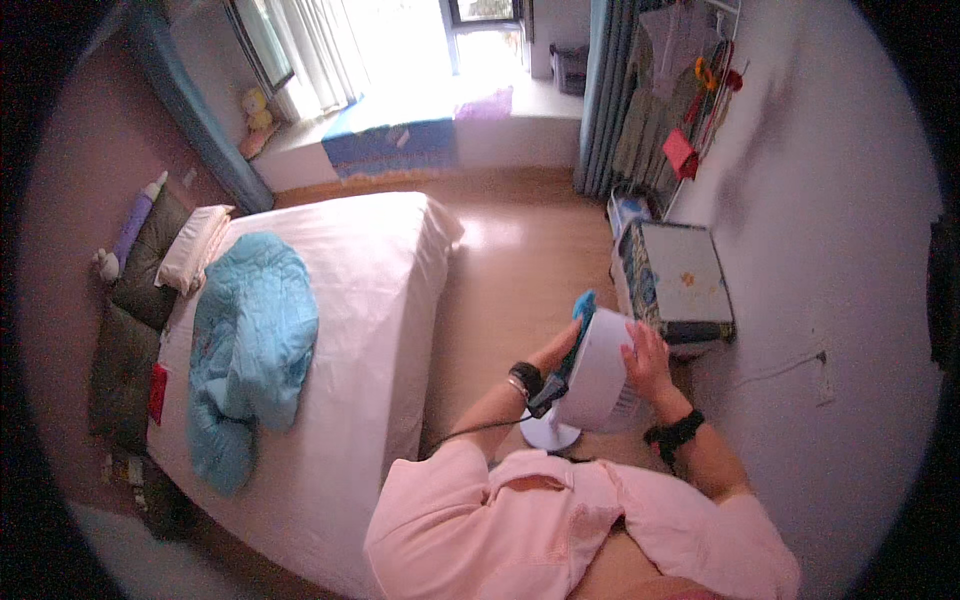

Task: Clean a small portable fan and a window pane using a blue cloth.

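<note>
In front of me is a white fan [600, 375] with a rounded head, a dark front edge and a round white base [551, 433] below. My left hand [564, 343] is at the front of the fan head, its fingers partly hidden. A bright blue cloth [583, 303] sticks out just above these fingers, against the fan's upper front edge. My right hand [646, 358] rests with spread fingers on the back of the white housing, bracing it. A dark strap with a black device [547, 396] and a cable hangs near my left wrist.
To the left stands a bed [367, 300] with a crumpled turquoise quilt [255, 337] and pillows [196, 247]. A storage box [686, 274] sits by the right wall, near a clothes rack [709, 112]. A cord runs to a wall socket [825, 367]. Wooden floor [510, 262] lies ahead.
</note>
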Motion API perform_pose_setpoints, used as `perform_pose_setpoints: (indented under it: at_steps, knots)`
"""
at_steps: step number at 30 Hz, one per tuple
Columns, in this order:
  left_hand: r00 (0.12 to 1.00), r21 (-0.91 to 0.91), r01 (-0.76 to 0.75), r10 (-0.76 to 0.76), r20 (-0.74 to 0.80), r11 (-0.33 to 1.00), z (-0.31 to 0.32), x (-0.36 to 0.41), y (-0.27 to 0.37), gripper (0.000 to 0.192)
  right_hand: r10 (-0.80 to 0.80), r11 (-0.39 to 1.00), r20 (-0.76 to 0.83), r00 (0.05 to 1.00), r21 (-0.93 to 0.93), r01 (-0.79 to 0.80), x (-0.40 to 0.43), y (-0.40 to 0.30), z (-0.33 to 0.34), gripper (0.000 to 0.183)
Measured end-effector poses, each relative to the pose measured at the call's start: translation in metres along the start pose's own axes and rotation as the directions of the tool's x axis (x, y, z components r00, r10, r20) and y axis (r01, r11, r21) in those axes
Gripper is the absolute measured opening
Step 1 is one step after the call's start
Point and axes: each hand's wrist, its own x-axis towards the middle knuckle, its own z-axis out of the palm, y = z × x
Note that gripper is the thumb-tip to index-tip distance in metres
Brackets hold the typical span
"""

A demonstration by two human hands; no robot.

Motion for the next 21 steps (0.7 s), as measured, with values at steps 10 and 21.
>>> perform_pose_setpoints:
  at_steps: [10,21]
  knots:
    - [0.962,-0.037,0.268,-0.270,-0.037,0.963,-0.025,-0.065,-0.074,0.062,-0.065,0.997,-0.008,0.998,0.045,0.065,0.011,-0.011,-0.006,0.042]
    - [0.961,0.381,-0.162,0.234,-0.150,0.910,0.042,-0.059,0.004,0.056,-0.053,0.998,-0.063,0.997,0.013,0.054,0.008,-0.011,0.000,0.042]
